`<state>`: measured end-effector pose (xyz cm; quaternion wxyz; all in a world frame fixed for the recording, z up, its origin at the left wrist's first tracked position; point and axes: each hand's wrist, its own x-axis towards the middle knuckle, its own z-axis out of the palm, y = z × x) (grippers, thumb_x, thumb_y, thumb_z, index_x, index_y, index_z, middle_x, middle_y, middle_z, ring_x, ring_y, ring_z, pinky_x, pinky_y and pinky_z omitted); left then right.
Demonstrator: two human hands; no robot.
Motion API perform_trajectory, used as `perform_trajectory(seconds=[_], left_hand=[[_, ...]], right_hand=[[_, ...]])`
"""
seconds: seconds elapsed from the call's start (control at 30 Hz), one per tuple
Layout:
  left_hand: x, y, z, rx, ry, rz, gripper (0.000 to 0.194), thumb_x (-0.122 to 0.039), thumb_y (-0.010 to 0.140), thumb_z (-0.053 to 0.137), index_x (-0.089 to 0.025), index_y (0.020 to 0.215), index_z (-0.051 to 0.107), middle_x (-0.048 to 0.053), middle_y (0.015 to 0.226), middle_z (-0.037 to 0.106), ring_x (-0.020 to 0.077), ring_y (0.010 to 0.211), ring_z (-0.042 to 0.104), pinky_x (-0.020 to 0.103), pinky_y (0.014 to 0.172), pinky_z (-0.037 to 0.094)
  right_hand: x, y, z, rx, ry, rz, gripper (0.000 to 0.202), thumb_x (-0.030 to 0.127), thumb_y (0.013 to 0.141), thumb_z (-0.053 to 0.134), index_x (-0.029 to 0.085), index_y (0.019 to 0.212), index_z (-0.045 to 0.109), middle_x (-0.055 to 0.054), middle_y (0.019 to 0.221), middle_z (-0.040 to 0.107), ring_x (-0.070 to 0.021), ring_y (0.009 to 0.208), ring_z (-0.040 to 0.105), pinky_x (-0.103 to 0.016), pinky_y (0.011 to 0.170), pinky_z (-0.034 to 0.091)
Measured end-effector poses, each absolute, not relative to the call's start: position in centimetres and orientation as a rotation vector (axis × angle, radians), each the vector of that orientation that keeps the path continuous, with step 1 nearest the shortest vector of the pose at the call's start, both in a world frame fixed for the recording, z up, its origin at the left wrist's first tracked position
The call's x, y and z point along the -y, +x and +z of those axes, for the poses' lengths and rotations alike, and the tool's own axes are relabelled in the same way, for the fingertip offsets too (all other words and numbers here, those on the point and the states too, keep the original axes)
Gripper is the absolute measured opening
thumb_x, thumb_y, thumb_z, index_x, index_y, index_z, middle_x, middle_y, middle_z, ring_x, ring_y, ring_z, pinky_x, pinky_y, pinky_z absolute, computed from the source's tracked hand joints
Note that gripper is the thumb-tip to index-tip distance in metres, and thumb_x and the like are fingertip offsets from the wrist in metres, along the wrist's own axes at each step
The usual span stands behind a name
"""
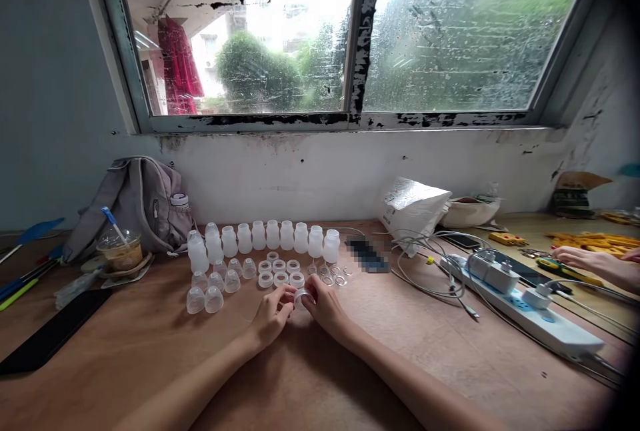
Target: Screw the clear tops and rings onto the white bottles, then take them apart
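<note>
While right hand point(324, 303) is pinching translucent ring point(301, 294) between thumb and fingers, left hand point(271, 317) is resting curled fingertips at its left edge, contact unclear; white rings point(281, 281) are lying just beyond, bottles point(273, 237) standing farther back.

Single head view, worn by the person, wide angle. Looks forward and down from above the near side of the tabletop point(410, 331). Forearms point(205, 371) come in from the bottom edge; left hand point(273, 316) and right hand point(324, 303) sit just below frame center, fairly near the lens, small in frame. Faces the wall point(330, 177) straight on, window point(285, 77) across the top. Reach is wide: backpack point(150, 207) toward the left side, power strip point(560, 331) toward the right. Dark blur cuts the right-hand corners.
</note>
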<state>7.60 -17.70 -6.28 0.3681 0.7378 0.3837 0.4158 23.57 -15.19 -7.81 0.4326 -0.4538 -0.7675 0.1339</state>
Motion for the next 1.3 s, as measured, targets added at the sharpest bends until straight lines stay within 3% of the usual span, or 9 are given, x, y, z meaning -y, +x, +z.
perform_trajectory(seconds=[0.3, 0.57, 0.7, 0.83, 1.0, 1.13, 1.3], left_hand=[[18.4, 7.9, -5.8, -1.033, 2.060, 1.041, 0.032, -0.009, 0.068, 0.044, -0.016, 0.098, 0.051, 0.004, 0.083, 0.060, 0.0135, 0.071, 0.057, 0.021, 0.057, 0.046], [17.9, 8.0, -6.2, -1.147, 1.981, 1.093, 0.019, -0.032, 0.076, 0.051, -0.018, 0.089, 0.054, 0.003, 0.076, 0.061, 0.0124, 0.061, 0.057, 0.022, 0.057, 0.047], [16.6, 7.1, -6.7, -1.212, 1.920, 1.173, 0.014, -0.023, 0.076, 0.046, -0.018, 0.086, 0.055, 0.003, 0.078, 0.061, 0.0141, 0.070, 0.058, 0.023, 0.063, 0.046], [15.3, 6.0, -7.3, -1.197, 1.850, 1.179, 0.018, -0.017, 0.073, 0.043, -0.018, 0.087, 0.055, 0.000, 0.069, 0.059, 0.0124, 0.061, 0.054, 0.021, 0.052, 0.043], [15.5, 6.1, -7.2, -1.097, 1.811, 1.146, 0.019, -0.019, 0.074, 0.045, -0.018, 0.089, 0.055, 0.000, 0.070, 0.057, 0.0117, 0.061, 0.053, 0.019, 0.048, 0.042], [16.2, 6.5, -7.3, -1.088, 1.841, 1.092, 0.021, -0.019, 0.075, 0.044, -0.018, 0.093, 0.055, 0.000, 0.069, 0.058, 0.0117, 0.060, 0.053, 0.019, 0.048, 0.042], [14.4, 5.2, -5.3, -1.189, 2.049, 0.985, 0.021, -0.024, 0.075, 0.049, -0.020, 0.093, 0.058, 0.001, 0.081, 0.064, 0.0126, 0.067, 0.058, 0.020, 0.056, 0.045]], right_hand=[[14.7, 23.7, -8.3, 1.926, -1.213, 0.281, 0.014, 0.010, 0.063, 0.040, 0.020, 0.070, 0.036, 0.003, 0.061, 0.043, -0.0108, 0.053, 0.037, -0.021, 0.050, 0.030], [15.5, 23.6, -7.8, 1.922, -1.128, 0.371, 0.012, 0.013, 0.068, 0.047, 0.020, 0.068, 0.038, 0.004, 0.060, 0.043, -0.0100, 0.053, 0.038, -0.021, 0.050, 0.032], [16.3, 23.8, -6.7, 1.988, -0.924, 0.709, 0.011, 0.026, 0.077, 0.051, 0.020, 0.085, 0.046, 0.001, 0.071, 0.050, -0.0105, 0.060, 0.046, -0.020, 0.053, 0.038], [16.2, 23.9, -6.5, 1.984, -0.919, 0.732, 0.022, 0.031, 0.082, 0.045, 0.020, 0.101, 0.048, 0.002, 0.067, 0.048, -0.0107, 0.059, 0.045, -0.021, 0.053, 0.038], [15.7, 24.0, -7.2, 2.027, -0.956, 0.519, 0.014, 0.029, 0.081, 0.047, 0.019, 0.085, 0.055, 0.002, 0.065, 0.047, -0.0101, 0.055, 0.043, -0.022, 0.052, 0.036], [15.9, 23.9, -7.4, 2.040, -0.926, 0.515, 0.012, 0.029, 0.080, 0.050, 0.019, 0.085, 0.055, 0.001, 0.067, 0.052, -0.0103, 0.056, 0.046, -0.021, 0.052, 0.038], [15.9, 24.1, -7.3, 1.983, -0.982, 0.444, 0.010, 0.027, 0.080, 0.050, 0.019, 0.077, 0.056, -0.001, 0.067, 0.056, -0.0122, 0.058, 0.049, -0.023, 0.055, 0.039]])
